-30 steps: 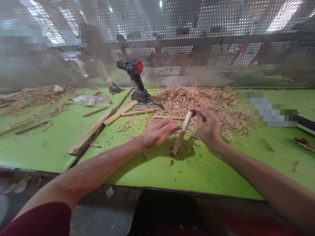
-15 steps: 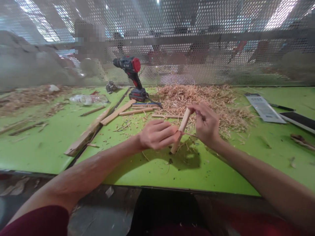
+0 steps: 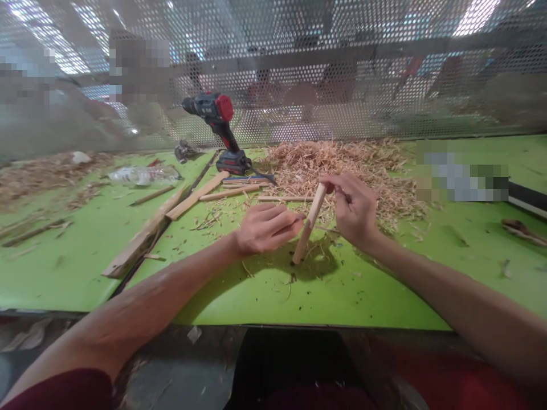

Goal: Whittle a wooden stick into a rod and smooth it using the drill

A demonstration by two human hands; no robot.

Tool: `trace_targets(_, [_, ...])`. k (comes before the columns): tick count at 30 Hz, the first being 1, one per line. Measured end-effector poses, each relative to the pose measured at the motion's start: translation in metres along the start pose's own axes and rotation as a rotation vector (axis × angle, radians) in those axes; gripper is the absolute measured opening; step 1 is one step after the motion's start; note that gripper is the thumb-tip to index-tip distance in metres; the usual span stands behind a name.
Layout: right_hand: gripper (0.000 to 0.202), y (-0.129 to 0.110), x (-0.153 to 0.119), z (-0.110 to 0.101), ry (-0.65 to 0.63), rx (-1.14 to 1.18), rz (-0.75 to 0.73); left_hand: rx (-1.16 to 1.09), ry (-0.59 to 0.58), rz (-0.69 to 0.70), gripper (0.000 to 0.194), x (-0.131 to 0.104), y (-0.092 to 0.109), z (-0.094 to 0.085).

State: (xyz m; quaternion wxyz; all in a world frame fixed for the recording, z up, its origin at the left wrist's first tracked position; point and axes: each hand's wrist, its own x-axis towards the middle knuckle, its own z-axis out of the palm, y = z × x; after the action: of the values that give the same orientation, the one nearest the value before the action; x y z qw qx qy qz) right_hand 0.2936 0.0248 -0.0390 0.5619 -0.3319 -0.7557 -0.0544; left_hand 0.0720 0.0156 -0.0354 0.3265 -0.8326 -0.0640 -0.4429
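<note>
A short pale wooden stick (image 3: 309,225) leans at a slant, its lower end on or just above the green table. My right hand (image 3: 357,208) grips the stick's upper end between thumb and fingers. Just left of the stick, my left hand (image 3: 268,228) is closed in a pinch, fingertips beside its middle; whatever they pinch, if anything, is too small to make out. Thin shavings and a shadow lie on the table below the stick.
A cordless drill (image 3: 220,131) stands upright at the back beside a heap of wood shavings (image 3: 342,162). Wooden strips (image 3: 199,196) and a longer piece of wood (image 3: 141,239) lie left. Behind the clear plastic bottle (image 3: 143,175) rises a perforated metal screen (image 3: 273,97).
My left fingertips have shifted slightly left, away from the stick, showing more of its middle. My right hand keeps its hold. The whole view has shifted a little.
</note>
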Motion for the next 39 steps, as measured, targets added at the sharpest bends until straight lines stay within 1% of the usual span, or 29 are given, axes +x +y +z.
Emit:
trace_targets(2, [0.031, 0.000, 0.000, 0.000, -0.010, 0.000, 0.003, 0.001, 0.000, 0.012, 0.024, 0.001, 0.001, -0.001])
trace_targets(7, [0.034, 0.000, -0.001, -0.001, -0.035, -0.021, 0.040, 0.048, -0.085, 0.027, 0.028, -0.001, 0.002, -0.003])
trace_targets(9, [0.034, 0.001, -0.001, -0.001, -0.050, -0.032, 0.062, 0.030, -0.065, 0.023, 0.030, 0.000, 0.003, -0.003])
trace_targets(12, [0.036, 0.001, -0.002, -0.001, -0.031, -0.003, 0.032, -0.018, 0.025, 0.037, 0.033, 0.006, 0.004, -0.002])
trace_targets(14, [0.037, 0.001, -0.001, -0.001, -0.025, 0.010, 0.024, -0.021, 0.047, 0.058, 0.034, 0.008, 0.004, -0.003])
trace_targets(18, [0.037, -0.002, 0.000, -0.003, -0.048, -0.003, 0.062, 0.012, 0.045, 0.089, 0.033, 0.009, 0.003, -0.003])
trace_targets(22, [0.036, -0.002, 0.000, -0.003, -0.049, -0.019, 0.062, -0.014, 0.056, 0.076, 0.034, 0.007, 0.003, -0.002])
trace_targets(27, [0.035, -0.001, -0.001, -0.002, -0.051, -0.033, 0.072, -0.052, 0.035, 0.054, 0.034, 0.005, 0.004, -0.003])
trace_targets(30, [0.034, -0.003, 0.000, -0.003, -0.063, -0.032, 0.099, -0.078, -0.016, 0.004, 0.031, 0.001, 0.004, -0.003])
trace_targets(33, [0.034, -0.003, 0.000, -0.003, -0.053, -0.020, 0.095, -0.143, -0.102, -0.139, 0.027, -0.003, 0.004, -0.004])
trace_targets(36, [0.035, -0.002, 0.000, -0.003, -0.056, -0.012, 0.097, -0.266, -0.165, -0.284, 0.024, -0.005, 0.002, -0.005])
trace_targets(39, [0.037, -0.001, -0.001, -0.002, -0.072, -0.006, 0.117, -0.342, -0.189, -0.340, 0.023, -0.006, 0.002, -0.005])
